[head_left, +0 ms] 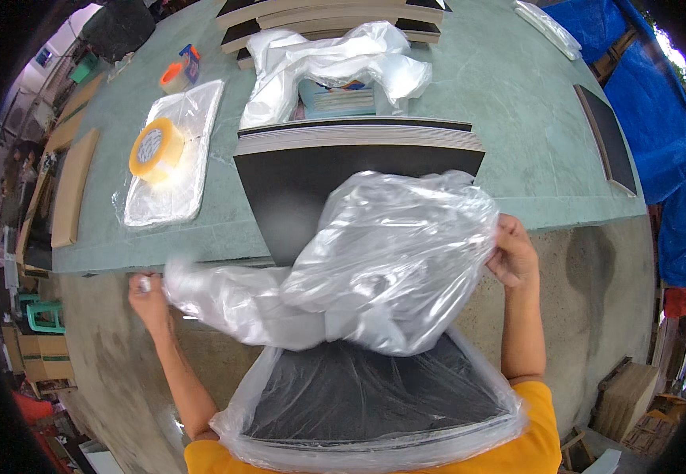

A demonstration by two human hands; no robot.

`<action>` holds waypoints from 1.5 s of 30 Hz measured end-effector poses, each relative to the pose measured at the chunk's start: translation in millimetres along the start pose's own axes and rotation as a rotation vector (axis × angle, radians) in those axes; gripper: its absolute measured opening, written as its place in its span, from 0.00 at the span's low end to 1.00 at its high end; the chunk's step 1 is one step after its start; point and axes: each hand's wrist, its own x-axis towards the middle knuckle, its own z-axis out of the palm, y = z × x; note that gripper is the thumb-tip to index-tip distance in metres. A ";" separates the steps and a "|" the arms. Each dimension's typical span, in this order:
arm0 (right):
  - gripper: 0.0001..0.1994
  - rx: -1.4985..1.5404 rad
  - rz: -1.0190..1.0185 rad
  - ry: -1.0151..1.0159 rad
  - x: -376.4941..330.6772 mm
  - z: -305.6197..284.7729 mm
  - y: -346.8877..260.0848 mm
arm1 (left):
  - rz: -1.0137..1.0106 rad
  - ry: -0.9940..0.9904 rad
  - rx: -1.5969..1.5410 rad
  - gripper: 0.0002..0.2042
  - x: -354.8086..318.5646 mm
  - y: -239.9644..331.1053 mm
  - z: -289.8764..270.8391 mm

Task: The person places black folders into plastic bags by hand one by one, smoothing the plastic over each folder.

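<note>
A large clear plastic bag (394, 253) is spread between my hands, partly smeared by motion on its left. My left hand (148, 299) is closed on the bag's gathered left end. At its right edge my right hand (514, 251) pinches the film. Below the bag, close to my body, black boards (375, 391) sit inside clear plastic wrapping. Behind it, a stack of black boards with pale edges (280, 178) leans up at the table's front edge, partly covered by the bag.
On the green table (509, 103) lie a tape roll (156, 150) on folded plastic sheets (193, 186), a tape dispenser (179, 73), crumpled plastic (276, 71) and more stacked boards (327, 16). A single dark board (605, 138) lies at the right, near blue tarpaulin (651, 118).
</note>
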 end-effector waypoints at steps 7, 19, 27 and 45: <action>0.08 -0.038 0.095 -0.328 27.2 106.8 31.9 | 0.495 -1.137 -0.177 0.11 -91.5 228.5 110.0; 0.12 0.162 0.027 -0.102 -14.9 -19.6 -3.5 | -0.173 0.083 -0.346 0.11 18.3 -7.7 -28.5; 0.09 0.126 0.160 -0.280 25.3 99.2 28.0 | 0.106 -1.137 -0.240 0.09 -74.4 209.7 115.0; 0.08 -0.528 -0.663 -0.298 2.5 135.6 -14.5 | 0.779 -1.519 0.082 0.13 -125.4 209.1 117.3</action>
